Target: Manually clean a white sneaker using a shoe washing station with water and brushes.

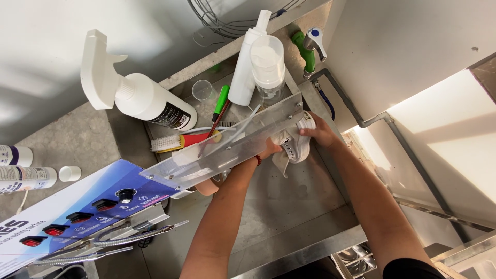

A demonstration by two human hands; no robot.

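Both my hands hold a white sneaker (297, 139) over a grey metal sink (289, 206). My right hand (320, 132) grips the shoe's far end, near its white sole. My left hand (269, 148) reaches in under a clear plastic shield (227, 147) and holds the shoe's near side; its fingers are mostly hidden by the shield. A red band sits on my left wrist.
White spray bottles (139, 95) (248, 59), a clear cup (202, 90), a red-handled brush (181, 142) and a green tool (222, 101) lie behind the sink. A green tap (309, 49) is at the back. A blue-panelled machine (77, 204) with metal hoses stands left.
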